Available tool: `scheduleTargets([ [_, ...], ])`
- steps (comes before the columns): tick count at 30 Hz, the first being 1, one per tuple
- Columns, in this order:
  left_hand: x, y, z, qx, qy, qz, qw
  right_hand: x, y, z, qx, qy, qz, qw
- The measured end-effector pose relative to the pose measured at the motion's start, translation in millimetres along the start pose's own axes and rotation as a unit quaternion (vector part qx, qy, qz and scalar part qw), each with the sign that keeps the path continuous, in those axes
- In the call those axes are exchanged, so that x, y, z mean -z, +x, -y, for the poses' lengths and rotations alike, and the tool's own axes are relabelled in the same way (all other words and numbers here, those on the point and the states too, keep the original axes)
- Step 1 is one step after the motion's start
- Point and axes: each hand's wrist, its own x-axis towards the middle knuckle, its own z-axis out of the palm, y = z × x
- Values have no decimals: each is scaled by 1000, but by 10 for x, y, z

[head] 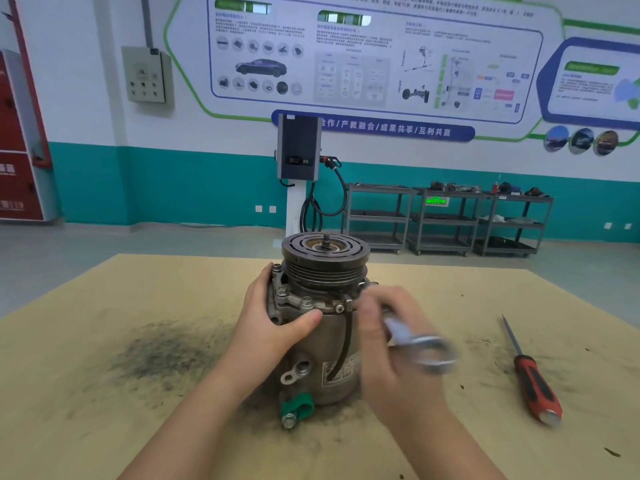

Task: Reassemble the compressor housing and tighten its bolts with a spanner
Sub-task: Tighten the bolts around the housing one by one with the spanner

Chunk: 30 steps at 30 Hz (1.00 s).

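One compressor stands upright near the middle of a tan board-covered table, its grooved pulley on top with a short threaded shaft rising from the centre. Below the pulley sits the flanged housing plate, and at least four bolt heads show along its near edge. A black cable runs down the front of the cylindrical body past a label. Low on the body are one lug with a round port and one green clip with a bolt under it.

The left hand grips the compressor from the left, fingers wrapped behind the flange and the thumb lying across the front of the body just under the plate. The right hand is at the right side of the housing, fingers curled round the shank of one spanner; the spanner is smeared by motion blur, its ring end pointing out to the right, and its far end reaches toward the flange, where I cannot tell if it sits on a bolt.

One screwdriver with a red and black handle lies on the table well to the right, apart from both hands. A dark sooty smear marks the board to the left of the compressor.

Beyond the table stand one wall-mounted charger with its cable and three grey shelf trolleys along the teal-and-white wall.
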Motion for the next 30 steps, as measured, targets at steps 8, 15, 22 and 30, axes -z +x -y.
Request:
scheduleTargets([
  [8,0,-25,-33,8,9,-1,1000,274,300,-157,-334,387,-180,840],
  [15,7,-29,-47,7,4,4,1000,241,312,-337,-421,460,-128,771],
  [22,-6,-12,-40,11,8,1,1000,295,342,-441,-476,503,-97,715],
  [30,5,-18,-24,12,10,1,1000,87,-13,-157,-161,111,-111,974],
])
